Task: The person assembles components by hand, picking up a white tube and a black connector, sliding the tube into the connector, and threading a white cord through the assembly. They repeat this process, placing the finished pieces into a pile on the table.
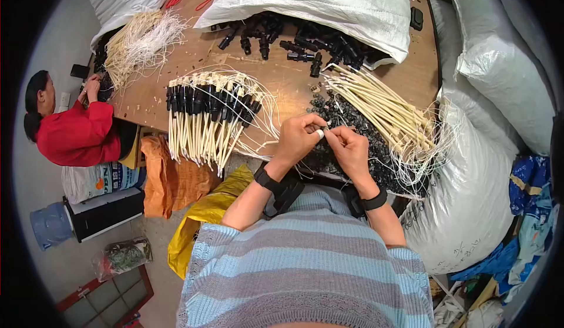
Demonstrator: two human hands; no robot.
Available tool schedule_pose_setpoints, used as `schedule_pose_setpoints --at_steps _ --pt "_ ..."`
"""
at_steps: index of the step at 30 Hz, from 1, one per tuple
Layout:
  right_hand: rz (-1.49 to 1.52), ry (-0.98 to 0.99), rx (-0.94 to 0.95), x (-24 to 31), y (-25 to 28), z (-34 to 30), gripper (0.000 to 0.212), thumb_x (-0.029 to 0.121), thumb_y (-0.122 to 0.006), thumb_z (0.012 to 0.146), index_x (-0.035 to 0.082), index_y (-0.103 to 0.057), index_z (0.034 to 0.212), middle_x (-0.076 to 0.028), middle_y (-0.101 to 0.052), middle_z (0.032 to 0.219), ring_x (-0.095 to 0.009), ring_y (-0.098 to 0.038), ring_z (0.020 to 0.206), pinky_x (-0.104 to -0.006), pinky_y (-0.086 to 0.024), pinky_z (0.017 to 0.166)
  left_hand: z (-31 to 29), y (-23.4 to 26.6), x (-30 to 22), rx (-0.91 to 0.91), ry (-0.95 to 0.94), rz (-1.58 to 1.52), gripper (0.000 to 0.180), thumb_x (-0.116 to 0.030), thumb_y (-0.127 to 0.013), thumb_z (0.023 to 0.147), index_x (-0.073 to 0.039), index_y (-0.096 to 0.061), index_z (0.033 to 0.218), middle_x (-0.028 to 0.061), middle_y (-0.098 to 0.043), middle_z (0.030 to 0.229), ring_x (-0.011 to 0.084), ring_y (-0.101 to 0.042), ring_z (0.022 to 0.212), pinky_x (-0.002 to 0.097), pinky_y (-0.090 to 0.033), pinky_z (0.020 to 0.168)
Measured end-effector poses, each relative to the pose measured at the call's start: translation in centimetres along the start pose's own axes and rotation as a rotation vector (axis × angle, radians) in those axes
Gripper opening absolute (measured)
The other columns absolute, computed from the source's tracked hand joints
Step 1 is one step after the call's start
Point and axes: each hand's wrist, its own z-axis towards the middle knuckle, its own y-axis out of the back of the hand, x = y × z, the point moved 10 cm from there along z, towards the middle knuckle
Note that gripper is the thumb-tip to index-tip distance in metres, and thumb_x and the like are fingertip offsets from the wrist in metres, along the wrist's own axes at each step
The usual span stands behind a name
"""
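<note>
My left hand (298, 140) and my right hand (351, 153) meet fingertip to fingertip. Both are closed in a pinch over a heap of small dark pieces (379, 166). What lies between the fingers is too small to make out; a white spot shows at my left thumb. To the left lies a row of cream sticks with black plastic fittings (214, 101) on their far ends and thin white cords trailing off. Beyond my right hand rests a bundle of plain cream sticks (382, 107), its white cords (420, 166) tangled at the near end.
Black fittings (302, 44) spill from a white sack (317, 4) at the table's far side. Another cream bundle (138, 43) lies far left, near a person in red (76, 128). Full white sacks (464, 193) crowd the right. Orange (167, 181) and yellow bags (205, 222) hang below the table edge.
</note>
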Motion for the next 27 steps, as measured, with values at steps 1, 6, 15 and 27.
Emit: schedule_pose_setpoints --at_steps 1,6,15,27 --pt "0.018 -0.013 0.009 0.1 0.0 -0.1 0.016 0.015 -0.068 0.09 -0.001 -0.067 0.092 0.005 -0.059 0.066 0.0 -0.042 0.055 -0.0182 -0.03 0.049 -0.1 0.4 -0.1 -0.033 0.0 0.07 0.024 0.001 -0.068 0.076 -0.001 -0.065 0.099 0.0056 -0.067 0.089 0.0134 -0.063 0.075 0.0251 -0.051 0.064" --pt "0.817 -0.407 0.042 -2.6 -0.4 -0.4 0.01 0.01 -0.068 0.088 0.001 -0.068 0.094 0.006 -0.055 0.063 0.001 -0.04 0.053 -0.0185 -0.028 0.045 -1.5 0.6 -6.4 -0.094 -0.481 0.332 0.029 0.0 -0.065 0.074 -0.004 -0.065 0.102 0.0075 -0.066 0.085 0.0199 -0.063 0.073 0.0301 -0.051 0.066" --pt "-0.307 0.356 0.117 5.1 0.9 -0.6 0.023 0.007 -0.067 0.084 0.007 -0.071 0.107 -0.011 -0.07 0.078 -0.024 -0.064 0.06 -0.0313 -0.05 0.056 -1.2 0.6 -4.5 0.059 -0.306 0.519 0.031 -0.006 -0.063 0.069 -0.006 -0.068 0.1 0.016 -0.067 0.082 0.0326 -0.065 0.073 0.04 -0.052 0.064" --pt "0.019 -0.083 0.24 1.7 -2.1 1.4 0.016 0.011 -0.076 0.08 0.002 -0.063 0.086 0.003 -0.044 0.055 -0.003 -0.037 0.051 -0.0217 -0.029 0.047 -3.4 1.5 -6.9 -0.036 -0.411 0.863 0.032 -0.006 -0.063 0.066 -0.01 -0.068 0.097 0.0099 -0.066 0.075 0.0307 -0.065 0.067 0.0416 -0.052 0.057"
